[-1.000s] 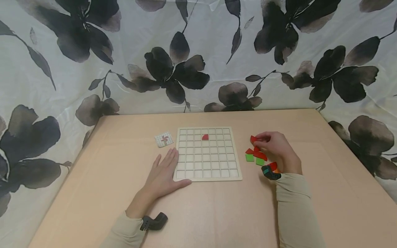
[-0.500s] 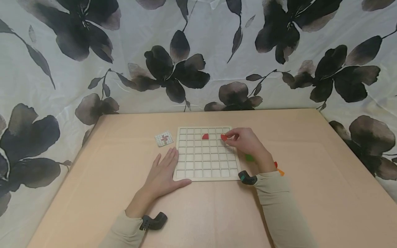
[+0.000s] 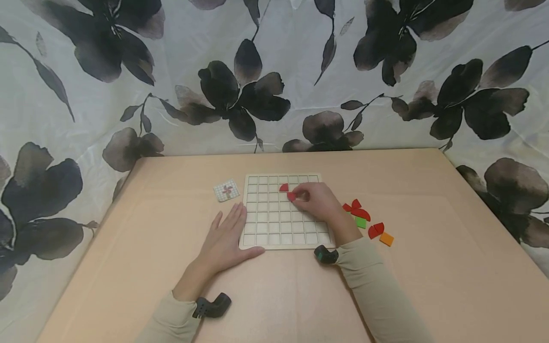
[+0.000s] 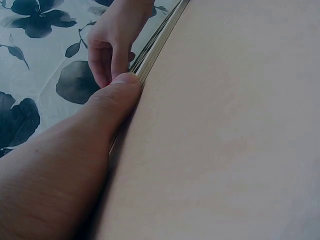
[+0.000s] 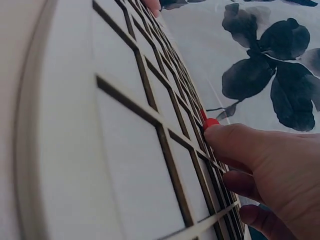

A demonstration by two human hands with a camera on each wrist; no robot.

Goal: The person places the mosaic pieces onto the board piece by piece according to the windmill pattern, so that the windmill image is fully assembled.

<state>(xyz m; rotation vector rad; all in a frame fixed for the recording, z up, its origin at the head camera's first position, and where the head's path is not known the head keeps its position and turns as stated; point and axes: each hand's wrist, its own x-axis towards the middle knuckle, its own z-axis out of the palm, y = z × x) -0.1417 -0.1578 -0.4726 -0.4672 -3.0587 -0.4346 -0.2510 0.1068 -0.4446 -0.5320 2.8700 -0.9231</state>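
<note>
A white grid board [image 3: 274,228] with square cells lies on the table. My left hand [image 3: 225,240] rests at its left edge, fingers straight, thumb along the near-left corner. Above the upper middle of the grid, my right hand [image 3: 317,202] pinches a red rounded piece [image 3: 291,196] between thumb and fingertips. The same red piece [image 5: 211,122] shows at the thumb tip in the right wrist view. Another red quarter-round piece [image 3: 284,187] sits in a cell just up and left of it. Whether the held piece touches the board cannot be told.
Right of the board lie several red pieces [image 3: 360,214], a green square [image 3: 360,222] and an orange square [image 3: 387,239]; the right forearm passes close by them. A small card [image 3: 226,190] with a red pattern lies left of the board. A floral cloth [image 3: 266,95] hangs behind the table.
My right hand has carried the red piece from the loose pieces leftward over the board, to beside the placed red piece. The left hand has stayed at the board's edge.
</note>
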